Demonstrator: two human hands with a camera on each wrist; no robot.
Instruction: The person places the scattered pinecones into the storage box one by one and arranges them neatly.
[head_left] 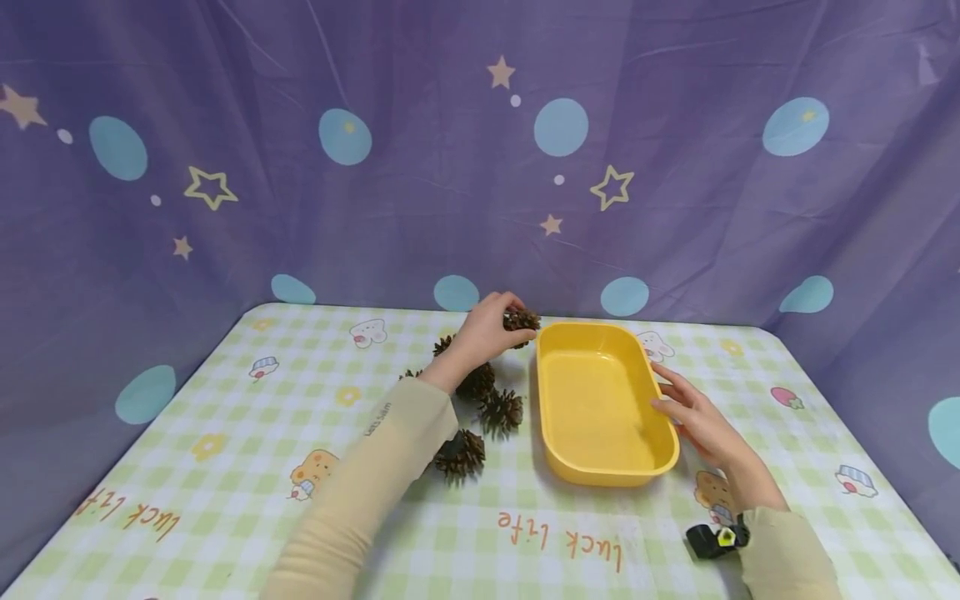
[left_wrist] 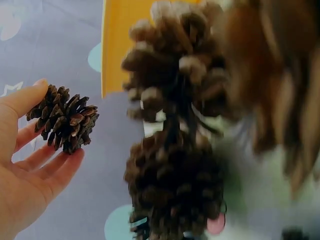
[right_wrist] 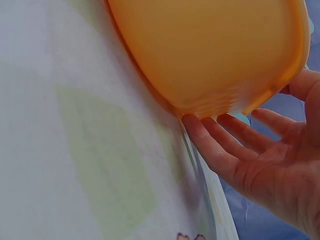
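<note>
Starting at our left hand (head_left: 483, 333), we see its fingertips curled around one pine cone (head_left: 521, 320), lifted just off the table and close to the far left corner of the yellow tray (head_left: 558, 462); the left wrist view shows that cone (left_wrist: 64, 123) pinched only lightly between thumb and fingers, the palm otherwise open. In our judgement the grip is shallow, so the stiff scales could let the cone roll out of the fingers and drop short of the tray. Below and behind this hand, toward our wrist and sleeve, lie the loose pine cones (head_left: 501, 411), bunched close together on the checked tablecloth (head_left: 225, 433); our forearm passes right over them, so a low sweep could knock or scatter them. Moving right, the tray sits empty, with nothing between the held cone and its rim. Our right hand (head_left: 697, 412) lies with straight, relaxed fingers against the tray's right wall, gripping nothing; the right wrist view shows those fingers (right_wrist: 215, 150) touching the wall near its base. We judge that a push from there could slide the light tray.
</note>
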